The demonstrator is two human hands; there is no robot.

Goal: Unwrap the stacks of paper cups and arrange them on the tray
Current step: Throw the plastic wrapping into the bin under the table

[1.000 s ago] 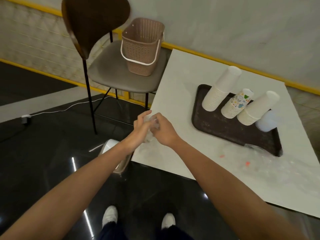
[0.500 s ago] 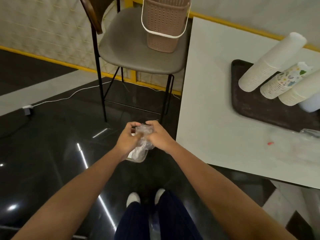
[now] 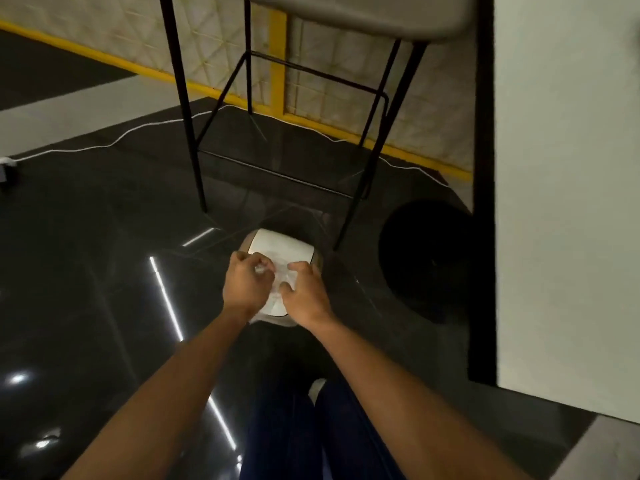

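Note:
A crumpled clear plastic wrapper is bunched between my two hands, low over the floor. My left hand grips its left side with curled fingers. My right hand grips its right side. Directly beneath them stands a small bin with a white lid on the dark floor. The tray and the stacks of paper cups are out of view.
The white table fills the right side, its round black base on the floor. A tall chair with thin black legs stands behind the bin. A white cable runs along the glossy black floor. My legs are at the bottom.
My view has tipped down and left, so the tray and cups have left the frame. Both hands have carried the wrapper off the table down to just above the bin.

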